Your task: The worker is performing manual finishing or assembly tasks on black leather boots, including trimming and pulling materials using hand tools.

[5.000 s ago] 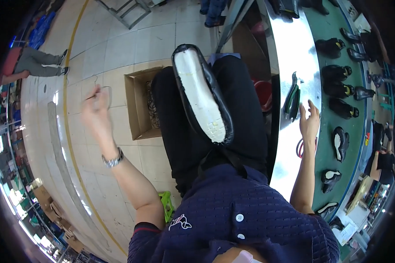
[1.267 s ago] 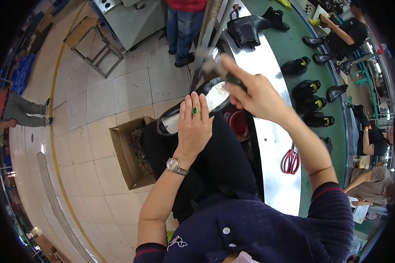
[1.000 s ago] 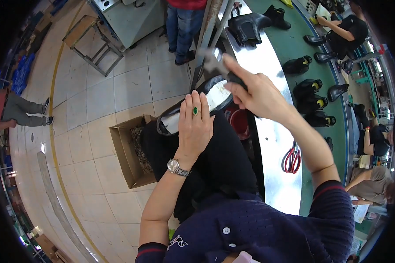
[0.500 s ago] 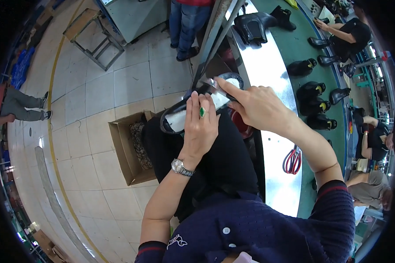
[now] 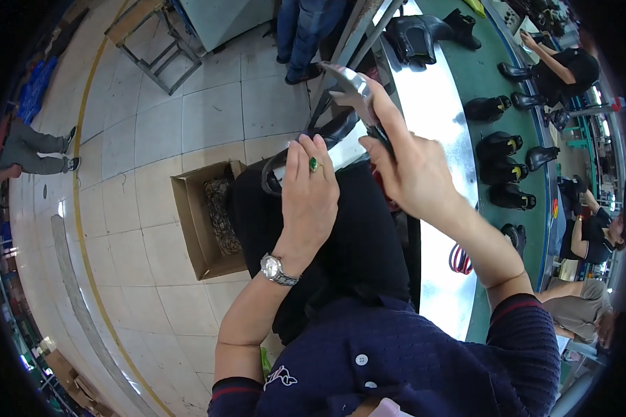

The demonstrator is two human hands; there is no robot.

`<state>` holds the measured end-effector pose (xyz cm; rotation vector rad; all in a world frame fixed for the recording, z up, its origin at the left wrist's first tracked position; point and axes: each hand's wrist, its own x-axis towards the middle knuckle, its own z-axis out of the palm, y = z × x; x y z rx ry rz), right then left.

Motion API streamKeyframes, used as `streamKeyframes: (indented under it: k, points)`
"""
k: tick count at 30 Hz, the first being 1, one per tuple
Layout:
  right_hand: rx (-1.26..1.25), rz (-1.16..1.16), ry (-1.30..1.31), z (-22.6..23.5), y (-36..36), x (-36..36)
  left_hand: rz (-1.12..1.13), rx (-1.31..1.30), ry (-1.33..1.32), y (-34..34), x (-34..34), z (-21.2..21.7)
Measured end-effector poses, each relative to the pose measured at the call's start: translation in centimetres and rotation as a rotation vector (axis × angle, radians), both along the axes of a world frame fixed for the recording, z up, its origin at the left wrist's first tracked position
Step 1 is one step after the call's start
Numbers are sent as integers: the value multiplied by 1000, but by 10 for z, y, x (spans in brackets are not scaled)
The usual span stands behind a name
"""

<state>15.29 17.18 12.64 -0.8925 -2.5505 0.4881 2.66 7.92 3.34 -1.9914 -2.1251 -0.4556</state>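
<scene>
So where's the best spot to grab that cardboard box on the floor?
Probably the cardboard box by its rim, coming from above: its top is open and scraps fill the inside. Take the two long walls, since the flaps are folded out and floppy.

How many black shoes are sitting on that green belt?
About 7: black boot and smaller shoe at the top, four black shoes mid-belt, one lower. More may be hidden.

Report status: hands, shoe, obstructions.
Left hand presses the black shoe with pale sole on the lap. Right hand grips metal pincers over it. Nothing blocking.
</scene>
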Motion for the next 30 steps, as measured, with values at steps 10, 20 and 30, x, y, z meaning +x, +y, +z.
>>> streamKeyframes:
  k: [10,20,30]
  points:
    - [-38,70,-279,-31,-10,-6,-4,178,-276,-9,-5,-13]
    - [-45,146,-389,-34,-13,-22,40,82,-451,-25,-38,7]
    - [-164,147,-339,-15,-7,-5,-101,-111,-764,-32,-68,19]
